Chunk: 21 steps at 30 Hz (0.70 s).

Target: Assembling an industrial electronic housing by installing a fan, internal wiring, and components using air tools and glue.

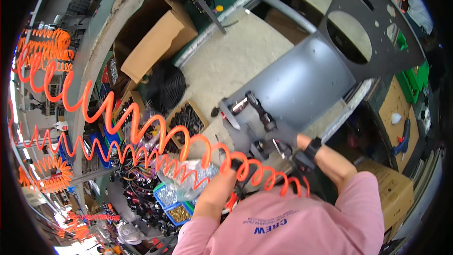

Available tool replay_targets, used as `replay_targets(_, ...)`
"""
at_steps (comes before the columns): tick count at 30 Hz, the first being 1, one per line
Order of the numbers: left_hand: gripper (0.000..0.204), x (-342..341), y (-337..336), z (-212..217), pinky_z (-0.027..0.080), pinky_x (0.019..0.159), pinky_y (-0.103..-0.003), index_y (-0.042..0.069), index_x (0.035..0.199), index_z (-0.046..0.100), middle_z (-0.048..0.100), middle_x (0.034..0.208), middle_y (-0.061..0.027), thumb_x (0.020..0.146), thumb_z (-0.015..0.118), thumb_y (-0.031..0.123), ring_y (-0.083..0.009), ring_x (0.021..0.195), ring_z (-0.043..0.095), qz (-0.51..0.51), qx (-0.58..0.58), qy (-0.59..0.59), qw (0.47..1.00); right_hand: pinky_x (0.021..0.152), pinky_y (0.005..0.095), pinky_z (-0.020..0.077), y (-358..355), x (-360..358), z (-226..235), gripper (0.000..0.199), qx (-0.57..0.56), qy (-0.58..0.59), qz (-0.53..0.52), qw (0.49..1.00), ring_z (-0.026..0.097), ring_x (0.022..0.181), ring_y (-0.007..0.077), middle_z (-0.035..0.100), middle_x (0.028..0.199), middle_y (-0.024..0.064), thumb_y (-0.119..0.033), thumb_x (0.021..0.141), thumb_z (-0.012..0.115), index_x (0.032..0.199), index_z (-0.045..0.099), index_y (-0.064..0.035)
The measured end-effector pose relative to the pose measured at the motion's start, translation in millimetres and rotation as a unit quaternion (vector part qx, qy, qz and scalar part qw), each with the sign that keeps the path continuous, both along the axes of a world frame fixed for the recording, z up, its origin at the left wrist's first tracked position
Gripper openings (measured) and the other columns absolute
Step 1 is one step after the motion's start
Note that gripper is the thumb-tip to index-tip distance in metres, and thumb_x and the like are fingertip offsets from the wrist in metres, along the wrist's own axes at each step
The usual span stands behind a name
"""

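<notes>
The person's left hand (239, 140) and right hand (287, 137) are at the near end of a grey panel (302, 85), which lies slantwise across a pale bench (222, 56). Both hands blur into the grey and dark shapes around them, so I cannot tell whether the fingers of either are apart, together or clamped on something. They are apart from each other, with dark metal parts (258, 150) between them. Just beyond, a black bar (262, 111) lies at the panel's near edge, beside a shiny cylinder (240, 106). At the panel's far end is a dark plate (377, 38) with a large round hole. An orange hose (188, 147) coils in from the left, passing above the left forearm and ending over the pink shirt (292, 212). Left of the hands are a box (205, 122) of black parts, a clear bag (191, 172) and a blue tray (163, 203) of small metal pieces. A black round grille (165, 87) is near an open carton (155, 45). To the right, a blue tool (403, 139) lies on a tan board (392, 101), near a green bin (411, 87).
</notes>
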<state>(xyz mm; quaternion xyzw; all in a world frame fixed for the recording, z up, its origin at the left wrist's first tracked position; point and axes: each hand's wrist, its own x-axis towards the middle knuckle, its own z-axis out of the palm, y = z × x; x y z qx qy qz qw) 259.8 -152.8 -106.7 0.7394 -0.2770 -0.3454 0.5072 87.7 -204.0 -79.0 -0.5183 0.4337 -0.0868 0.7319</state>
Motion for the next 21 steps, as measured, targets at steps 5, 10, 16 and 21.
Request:
replay_targets(5,0.08,-2,-3,14,0.038,0.089,-0.034,0.002,0.134,0.013,0.041,0.116,-0.0171,0.063,0.051,0.001,-0.0267,0.102,0.046,-0.024,0.029,-0.013,0.999,0.06,0.0254,0.0426,10,-10,3,0.044,-0.025,0.001,-0.032,0.999,0.047,0.068,0.0111,0.052,0.076,0.0043,-0.027,0.064,0.068,0.095,0.051,-0.0001)
replay_targets(10,0.076,8,-6,-5,0.033,0.095,-0.034,0.0,0.134,0.016,0.04,0.122,-0.0179,0.069,0.055,0.004,-0.0285,0.11,0.044,-0.022,0.008,-0.03,0.999,0.043,0.028,0.045,40,-57,45,0.028,0.21,-0.086,-0.096,0.969,0.05,0.045,0.0143,0.051,0.064,0.0055,-0.017,0.067,0.064,0.084,0.047,-0.0032)
replay_targets(16,0.074,-2,-9,10,0.036,0.09,-0.032,-0.002,0.132,0.019,0.043,0.118,-0.0186,0.068,0.055,0.005,-0.0263,0.104,0.046,-0.032,0.002,-0.009,0.999,0.044,0.0269,0.0464,111,-72,37,0.029,0.162,-0.041,-0.113,0.979,0.056,0.049,0.0146,0.052,0.065,0.0059,-0.007,0.064,0.063,0.087,0.045,-0.0019)
replay_targets(21,0.076,6,-5,0,0.031,0.097,-0.033,-0.005,0.133,0.016,0.037,0.126,-0.0214,0.069,0.055,0.006,-0.0281,0.114,0.041,-0.029,0.001,-0.027,0.999,0.043,0.0275,0.045,106,-72,54,0.029,0.249,-0.007,-0.101,0.963,0.054,0.048,0.0147,0.05,0.064,0.006,-0.008,0.063,0.063,0.084,0.044,-0.0034)
